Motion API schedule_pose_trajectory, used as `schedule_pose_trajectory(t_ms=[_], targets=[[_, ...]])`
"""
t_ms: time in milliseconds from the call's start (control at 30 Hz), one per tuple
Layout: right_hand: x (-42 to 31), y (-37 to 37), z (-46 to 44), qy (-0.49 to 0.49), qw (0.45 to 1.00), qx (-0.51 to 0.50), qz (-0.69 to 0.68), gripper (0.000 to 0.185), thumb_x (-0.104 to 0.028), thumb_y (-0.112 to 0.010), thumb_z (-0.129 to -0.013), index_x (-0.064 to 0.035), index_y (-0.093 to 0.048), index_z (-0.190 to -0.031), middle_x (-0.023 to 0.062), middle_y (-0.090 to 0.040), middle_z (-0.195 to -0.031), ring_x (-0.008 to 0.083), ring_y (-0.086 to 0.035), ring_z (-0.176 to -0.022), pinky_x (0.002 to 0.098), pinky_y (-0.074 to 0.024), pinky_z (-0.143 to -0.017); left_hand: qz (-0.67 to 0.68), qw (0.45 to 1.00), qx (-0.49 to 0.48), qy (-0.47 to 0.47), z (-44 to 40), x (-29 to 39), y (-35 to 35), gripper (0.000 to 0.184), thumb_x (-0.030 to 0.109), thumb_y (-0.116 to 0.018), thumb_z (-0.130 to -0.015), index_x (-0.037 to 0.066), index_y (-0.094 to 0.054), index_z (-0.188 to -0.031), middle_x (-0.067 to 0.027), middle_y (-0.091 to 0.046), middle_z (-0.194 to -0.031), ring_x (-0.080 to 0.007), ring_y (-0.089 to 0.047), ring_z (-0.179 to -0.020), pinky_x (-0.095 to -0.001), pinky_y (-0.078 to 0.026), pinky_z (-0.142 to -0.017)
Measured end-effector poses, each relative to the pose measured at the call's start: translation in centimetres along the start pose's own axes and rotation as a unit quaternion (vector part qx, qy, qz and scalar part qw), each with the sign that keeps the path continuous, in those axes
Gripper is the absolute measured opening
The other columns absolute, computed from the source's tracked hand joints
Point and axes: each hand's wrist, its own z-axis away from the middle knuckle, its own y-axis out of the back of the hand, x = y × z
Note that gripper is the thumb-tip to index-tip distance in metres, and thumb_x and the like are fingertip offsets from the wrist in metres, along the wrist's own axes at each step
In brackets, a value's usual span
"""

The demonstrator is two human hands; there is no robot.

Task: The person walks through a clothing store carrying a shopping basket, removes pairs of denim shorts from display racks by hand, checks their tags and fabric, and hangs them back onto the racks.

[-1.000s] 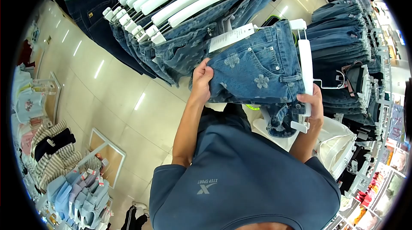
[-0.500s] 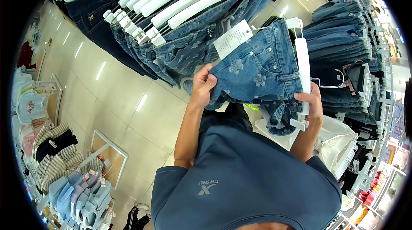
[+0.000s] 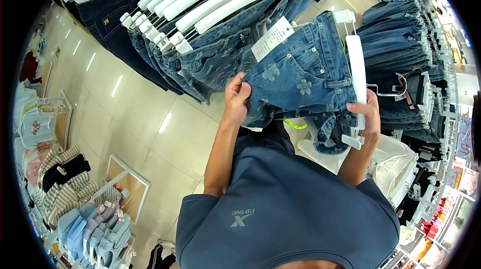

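Blue denim shorts [image 3: 293, 76] with pale flower patches are stretched out in front of me, clipped at the waist to a white hanger [image 3: 356, 68]. My left hand [image 3: 236, 98] pinches the lower edge of one leg between thumb and fingers. At the waistband and hanger, my right hand [image 3: 367, 112] is closed, its thumb on the denim and its fingers behind the hanger bar. A white paper tag [image 3: 273, 39] sticks out from the waist. The hanger's metal hook [image 3: 396, 91] points right. The inner side of the shorts is hidden.
Several denim garments hang on white hangers [image 3: 215, 6] just ahead. Stacked rows of jeans [image 3: 393, 33] hang at the right, with white garments [image 3: 396, 161] nearer me. Striped clothes [image 3: 70, 189] and light blue clothes [image 3: 95, 231] are at the lower left above the tiled floor [image 3: 150, 123].
The waist end of the shorts and the hanger have shifted slightly right with my right hand. My left hand has barely moved and keeps its pinch on the leg.
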Motion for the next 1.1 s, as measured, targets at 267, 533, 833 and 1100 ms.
schedule_pose_trajectory(t_ms=[267,533,833,1100], targets=[[-0.1,0.9,-0.2,0.013,0.999,0.033,0.014,0.044,-0.001,-0.066,-0.054,0.0056,-0.061,-0.097,0.0057,-0.064,-0.082,0.0117,-0.059,-0.068,0.0213,-0.0436,-0.067,-0.036,0.998,0.041,0.025,-0.5,0.4,-0.3,0.024,0.022,-0.057,-0.093,0.001,-0.057,-0.103,0.0012,-0.059,-0.091,-0.0049,-0.052,-0.081,-0.0187,-0.042,-0.075],[-3.2,1.9,0.4,0.085,0.993,0.083,0.012,0.038,-0.002,-0.068,-0.058,0.0045,-0.059,-0.094,0.0035,-0.061,-0.075,0.0092,-0.056,-0.059,0.0197,-0.044,-0.059,-0.427,0.901,0.044,-0.065,-1.3,-1.7,0.4,0.025,0.011,-0.055,-0.089,0.001,-0.054,-0.112,-0.0077,-0.059,-0.096,-0.0176,-0.057,-0.086,-0.028,-0.044,-0.08],[-4.9,-2.5,-0.8,0.13,0.965,0.222,-0.056,0.029,-0.011,-0.064,-0.076,0.0039,-0.058,-0.1,0.0035,-0.06,-0.074,0.009,-0.056,-0.06,0.021,-0.0445,-0.055,-0.415,0.907,-0.054,0.037,1.7,-2.2,-1.6,0.047,0.005,-0.061,-0.08,0.004,-0.046,-0.124,-0.0116,-0.054,-0.111,-0.0188,-0.056,-0.097,-0.0306,-0.045,-0.085],[-3.8,-3.4,-2.4,0.07,0.965,-0.055,-0.246,0.022,-0.02,-0.05,-0.086,-0.0013,-0.051,-0.096,0.0264,-0.063,-0.106,0.0242,-0.06,-0.101,0.0309,-0.0432,-0.089,-0.4,0.863,-0.19,-0.244,2.5,-3.2,-6.6,0.128,0.048,-0.086,-0.053,0.002,-0.007,-0.142,-0.0247,-0.016,-0.144,-0.0388,-0.022,-0.134,-0.0456,-0.021,-0.109]])
